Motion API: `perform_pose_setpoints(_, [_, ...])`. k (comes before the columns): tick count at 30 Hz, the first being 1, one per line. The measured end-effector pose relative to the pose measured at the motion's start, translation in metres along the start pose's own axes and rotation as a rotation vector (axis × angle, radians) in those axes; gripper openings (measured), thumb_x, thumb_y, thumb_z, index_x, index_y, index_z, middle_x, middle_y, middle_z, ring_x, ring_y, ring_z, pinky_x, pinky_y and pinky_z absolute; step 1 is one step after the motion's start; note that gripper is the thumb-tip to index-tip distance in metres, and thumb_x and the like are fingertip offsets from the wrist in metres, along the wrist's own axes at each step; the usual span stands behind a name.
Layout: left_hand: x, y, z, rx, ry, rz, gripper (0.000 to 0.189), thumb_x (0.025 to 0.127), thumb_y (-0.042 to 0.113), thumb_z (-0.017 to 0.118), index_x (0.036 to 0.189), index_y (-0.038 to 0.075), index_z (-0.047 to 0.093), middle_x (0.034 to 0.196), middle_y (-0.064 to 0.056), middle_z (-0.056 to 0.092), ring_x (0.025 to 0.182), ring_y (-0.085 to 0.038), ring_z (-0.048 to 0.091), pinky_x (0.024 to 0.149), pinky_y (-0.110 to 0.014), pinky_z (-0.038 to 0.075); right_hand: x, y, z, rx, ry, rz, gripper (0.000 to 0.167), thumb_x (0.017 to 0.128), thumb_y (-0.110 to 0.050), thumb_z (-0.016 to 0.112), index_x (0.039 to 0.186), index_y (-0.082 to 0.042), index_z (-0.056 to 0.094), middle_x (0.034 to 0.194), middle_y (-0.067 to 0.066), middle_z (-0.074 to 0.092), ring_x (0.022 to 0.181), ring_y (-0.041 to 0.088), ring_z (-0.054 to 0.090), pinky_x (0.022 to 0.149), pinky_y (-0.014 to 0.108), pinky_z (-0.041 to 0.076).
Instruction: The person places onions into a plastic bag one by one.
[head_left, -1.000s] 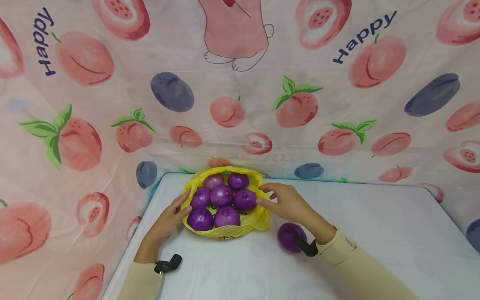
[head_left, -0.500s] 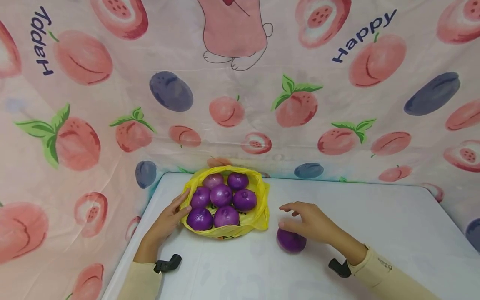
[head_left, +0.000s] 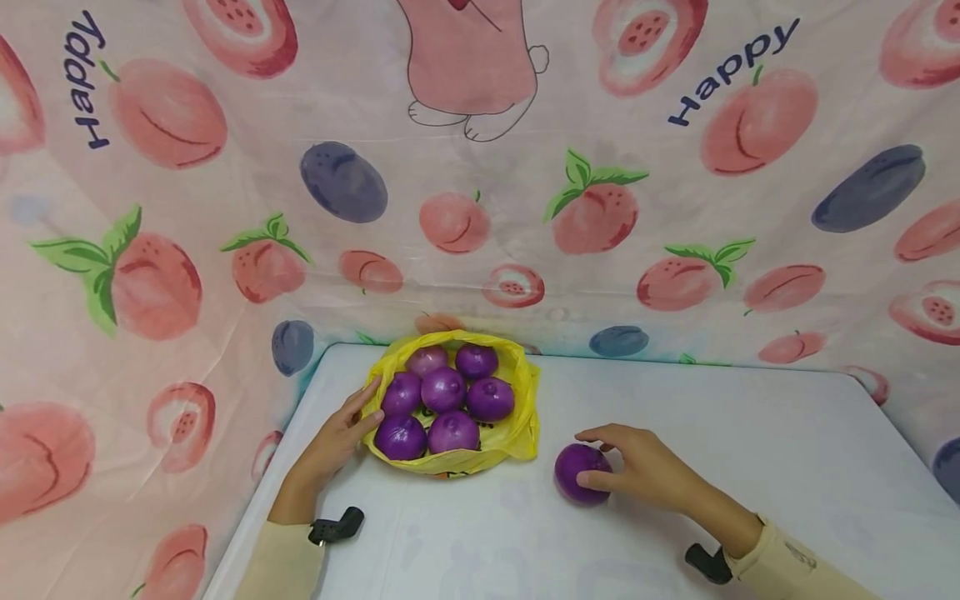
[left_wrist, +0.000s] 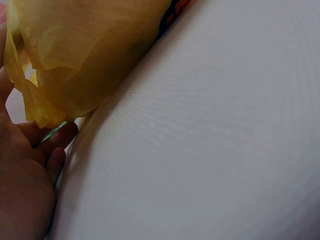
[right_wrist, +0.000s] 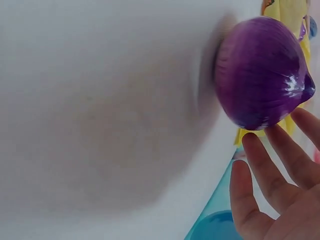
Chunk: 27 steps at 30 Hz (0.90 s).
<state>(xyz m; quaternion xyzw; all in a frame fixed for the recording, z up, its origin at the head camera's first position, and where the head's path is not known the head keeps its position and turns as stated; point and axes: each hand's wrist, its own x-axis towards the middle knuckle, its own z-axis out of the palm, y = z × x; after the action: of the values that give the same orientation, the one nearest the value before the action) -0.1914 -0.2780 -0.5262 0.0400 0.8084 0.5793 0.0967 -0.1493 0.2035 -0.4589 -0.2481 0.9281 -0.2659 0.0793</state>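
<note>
A yellow plastic bag [head_left: 525, 433] stands spread at the back left of the white table, with several purple onions [head_left: 443, 390] inside. My left hand [head_left: 337, 433] rests against the bag's left side, its fingertips at the rim. The left wrist view shows its lower fingers [left_wrist: 59, 137] under the yellow plastic [left_wrist: 95, 55]. One loose purple onion [head_left: 576, 475] sits on the table right of the bag. My right hand [head_left: 645, 467] reaches around it, thumb over the near side and index finger past the far side. Spread fingers [right_wrist: 265, 170] come right up to the onion [right_wrist: 262, 72] in the right wrist view.
The white table [head_left: 750, 467] extends to the right of the loose onion. A fruit-printed cloth [head_left: 510, 208] hangs behind the table and along its left side. Black wrist cameras [head_left: 337, 527] sit on both forearms.
My right hand has drawn back from the bag's right edge, moving right and nearer, and has come to the loose onion. The left hand stays at the bag.
</note>
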Motion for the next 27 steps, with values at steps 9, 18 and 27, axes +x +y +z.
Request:
perform_pose_setpoints(9, [-0.002, 0.003, -0.001, -0.012, -0.007, -0.002, 0.064, 0.103, 0.038, 0.060, 0.160, 0.038, 0.031, 0.173, -0.007, 0.012, 0.160, -0.038, 0.003, 0.126, -0.064, 0.006, -0.006, 0.006, 0.002, 0.021, 0.001, -0.032, 0.070, 0.080, -0.063, 0.077, 0.132, -0.016, 0.066, 0.126, -0.002, 0.070, 0.105, 0.016, 0.067, 0.089, 0.047, 0.059])
perform_pose_setpoints(18, [-0.002, 0.002, -0.001, -0.014, -0.004, -0.007, 0.064, 0.103, 0.039, 0.060, 0.160, 0.039, 0.031, 0.173, -0.007, 0.011, 0.160, -0.038, 0.003, 0.126, -0.064, 0.006, -0.007, 0.009, 0.006, 0.038, -0.012, -0.028, 0.077, 0.077, -0.060, 0.081, 0.136, -0.014, 0.063, 0.130, 0.002, 0.069, 0.104, 0.014, 0.067, 0.090, 0.046, 0.060])
perform_pose_setpoints(27, [-0.002, 0.002, -0.001, -0.009, -0.005, -0.005, 0.064, 0.103, 0.039, 0.060, 0.160, 0.041, 0.030, 0.173, -0.006, 0.012, 0.160, -0.037, 0.003, 0.126, -0.064, 0.007, -0.005, 0.017, 0.012, 0.053, 0.003, -0.020, 0.076, 0.077, -0.060, 0.081, 0.137, -0.018, 0.063, 0.128, 0.001, 0.070, 0.100, 0.011, 0.066, 0.085, 0.038, 0.060])
